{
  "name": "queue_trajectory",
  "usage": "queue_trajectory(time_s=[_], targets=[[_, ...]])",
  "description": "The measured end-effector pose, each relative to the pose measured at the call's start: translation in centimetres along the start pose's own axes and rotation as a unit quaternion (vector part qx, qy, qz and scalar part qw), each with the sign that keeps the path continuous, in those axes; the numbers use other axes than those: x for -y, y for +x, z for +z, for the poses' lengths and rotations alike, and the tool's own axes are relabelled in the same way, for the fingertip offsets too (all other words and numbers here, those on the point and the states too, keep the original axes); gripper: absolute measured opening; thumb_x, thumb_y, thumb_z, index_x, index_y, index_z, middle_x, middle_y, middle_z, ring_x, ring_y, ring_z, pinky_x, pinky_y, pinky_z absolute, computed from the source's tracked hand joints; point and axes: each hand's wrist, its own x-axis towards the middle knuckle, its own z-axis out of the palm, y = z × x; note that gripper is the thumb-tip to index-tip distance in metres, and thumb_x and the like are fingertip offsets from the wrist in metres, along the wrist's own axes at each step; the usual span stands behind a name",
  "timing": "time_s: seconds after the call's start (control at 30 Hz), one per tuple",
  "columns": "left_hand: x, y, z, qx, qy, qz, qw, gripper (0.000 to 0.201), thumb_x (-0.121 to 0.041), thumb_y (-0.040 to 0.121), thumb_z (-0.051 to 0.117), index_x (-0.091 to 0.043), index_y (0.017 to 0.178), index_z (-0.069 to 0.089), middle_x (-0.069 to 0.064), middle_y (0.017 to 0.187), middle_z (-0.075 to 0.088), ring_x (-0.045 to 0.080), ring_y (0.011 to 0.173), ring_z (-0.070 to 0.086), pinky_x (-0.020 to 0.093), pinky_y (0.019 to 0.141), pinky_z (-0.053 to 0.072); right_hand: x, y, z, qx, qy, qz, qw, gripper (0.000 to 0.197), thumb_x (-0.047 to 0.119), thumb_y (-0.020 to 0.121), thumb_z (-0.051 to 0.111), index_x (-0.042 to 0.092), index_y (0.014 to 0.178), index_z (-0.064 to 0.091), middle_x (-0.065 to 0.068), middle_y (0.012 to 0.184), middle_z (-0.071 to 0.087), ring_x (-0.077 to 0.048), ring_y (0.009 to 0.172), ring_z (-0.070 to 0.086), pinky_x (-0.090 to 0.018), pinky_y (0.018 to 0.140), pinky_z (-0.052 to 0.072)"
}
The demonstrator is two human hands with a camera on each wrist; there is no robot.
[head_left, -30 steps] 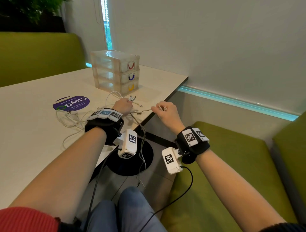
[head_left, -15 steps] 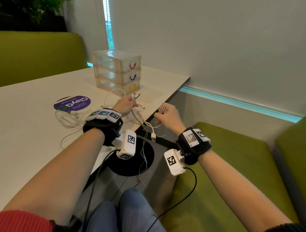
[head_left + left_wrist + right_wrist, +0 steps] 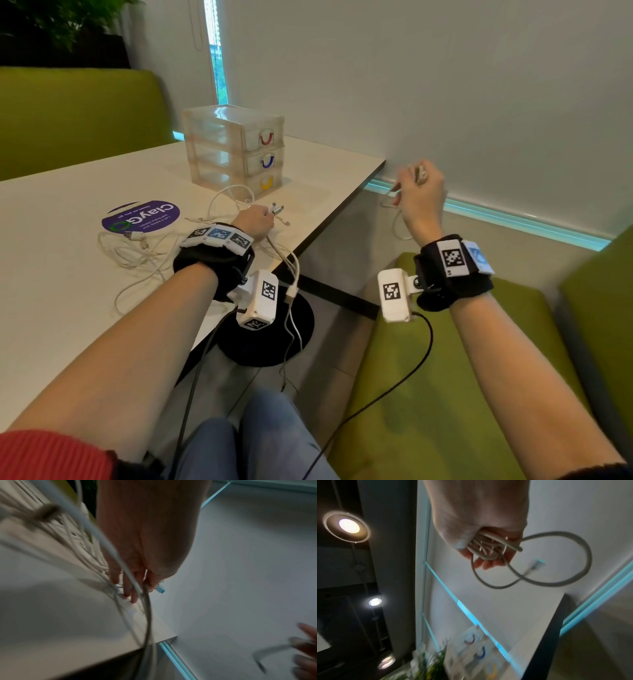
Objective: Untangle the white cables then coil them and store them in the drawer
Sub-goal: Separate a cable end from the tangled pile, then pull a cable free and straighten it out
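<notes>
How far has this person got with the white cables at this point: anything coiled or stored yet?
Done: little; all three drawers of the clear drawer unit look closed, and nothing shows stored.
In hand: the right hand holds one cable looped in its grip, off the table; the left hand holds connector ends of others.
Left: a loose pile of cables lies on the table, untangled or not unclear.

- A black wrist strap (image 3: 219, 270) at centre left carries white square-code tags; a matching strap (image 3: 452, 270) sits at right.
- A white camera block (image 3: 260, 298) hangs under each wrist, trailing a black lead (image 3: 404, 380).
- A red ribbed sleeve (image 3: 51, 455) is at lower left, blue jeans (image 3: 267, 442) at bottom centre.
</notes>
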Motion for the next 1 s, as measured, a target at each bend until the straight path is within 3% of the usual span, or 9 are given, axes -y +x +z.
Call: queue_trajectory(time_s=[0.07,0.17,0.23,0.3,0.43,0.53,0.67,0.8,1.0], targets=[[-1.2,-0.7,-0.1,-0.021,0.006,0.003,1.0,0.038,-0.015,0.101,0.028,0.008,0.118,0.052,0.025,0.124,0.055,0.036,0.117,0.05,0.039,0.098,0.037,0.0,-1.1,0.8,0.046,0.015,-0.01,0.999,0.023,0.025,0.092,0.053,0.017,0.072,0.046,-0.004,0.069,0.059,-0.003,0.043,0.056,-0.02,0.046,0.045],[-3.0,-1.7,0.0,-0.099,-0.02,0.028,0.994,0.034,-0.011,0.1,0.029,0.008,0.116,0.052,0.024,0.113,0.058,0.036,0.107,0.055,0.041,0.09,0.042,0.6,-2.7,2.2,0.014,0.091,-0.039,0.995,0.022,0.023,0.09,0.058,0.017,0.072,0.046,0.004,0.063,0.06,-0.008,0.048,0.061,-0.02,0.049,0.048],[-4.2,-2.2,0.3,-0.086,-0.178,0.06,0.978,0.031,-0.013,0.101,0.029,0.005,0.112,0.052,0.016,0.091,0.06,0.027,0.08,0.062,0.036,0.076,0.05,1.0,-3.5,2.9,-0.006,0.148,-0.073,0.986,0.022,0.019,0.089,0.06,0.02,0.072,0.046,0.001,0.069,0.065,-0.013,0.051,0.063,-0.02,0.051,0.048],[-5.5,-3.0,0.6,-0.014,-0.357,0.06,0.932,0.023,-0.013,0.101,0.027,-0.003,0.096,0.047,0.01,0.076,0.058,0.017,0.058,0.061,0.028,0.064,0.054,1.3,-4.5,3.4,0.024,0.175,-0.107,0.978,0.02,0.016,0.088,0.06,0.022,0.073,0.047,-0.006,0.074,0.068,-0.018,0.056,0.065,-0.025,0.055,0.051],[-6.9,-3.6,0.6,0.042,-0.47,0.064,0.879,0.028,-0.01,0.1,0.03,-0.011,0.073,0.039,0.008,0.073,0.052,0.019,0.062,0.057,0.034,0.068,0.054,0.5,-6.4,3.9,0.128,0.187,-0.134,0.965,0.016,0.01,0.085,0.063,0.003,0.077,0.052,-0.011,0.073,0.068,-0.019,0.065,0.069,-0.033,0.058,0.056],[-6.9,-3.2,0.6,0.0,-0.514,0.053,0.856,0.029,-0.012,0.1,0.028,-0.013,0.073,0.038,0.003,0.068,0.045,0.013,0.056,0.047,0.024,0.052,0.048,-0.2,-7.0,3.4,0.211,0.179,-0.118,0.954,0.021,0.016,0.086,0.063,-0.005,0.084,0.06,-0.018,0.069,0.067,-0.022,0.058,0.066,-0.033,0.06,0.055],[-6.7,-2.9,0.3,-0.085,-0.519,0.077,0.847,0.032,-0.016,0.102,0.022,-0.018,0.071,0.032,-0.002,0.06,0.028,0.008,0.046,0.025,0.014,0.037,0.027,-2.0,-7.2,2.6,0.336,0.146,-0.028,0.93,0.043,0.039,0.083,0.05,0.007,0.111,0.06,-0.002,0.091,0.067,-0.019,0.072,0.068,-0.031,0.072,0.055],[-6.8,-3.2,0.0,-0.099,-0.488,0.107,0.86,0.034,-0.02,0.103,0.022,-0.017,0.074,0.04,-0.003,0.06,0.03,0.007,0.044,0.028,0.014,0.038,0.028,-3.3,-7.3,2.4,0.519,0.05,0.071,0.85,0.043,0.044,0.081,0.049,0.018,0.115,0.054,-0.006,0.097,0.066,-0.021,0.08,0.066,-0.034,0.08,0.053],[-7.2,-4.2,1.0,0.015,-0.51,0.159,0.845,0.033,-0.017,0.103,0.025,-0.013,0.076,0.044,-0.011,0.045,0.034,-0.002,0.031,0.028,0.012,0.034,0.027,0.1,-5.1,3.0,0.329,0.156,-0.037,0.931,0.041,0.027,0.083,0.036,0.029,0.123,0.047,0.001,0.113,0.059,-0.021,0.106,0.058,-0.037,0.09,0.047]])
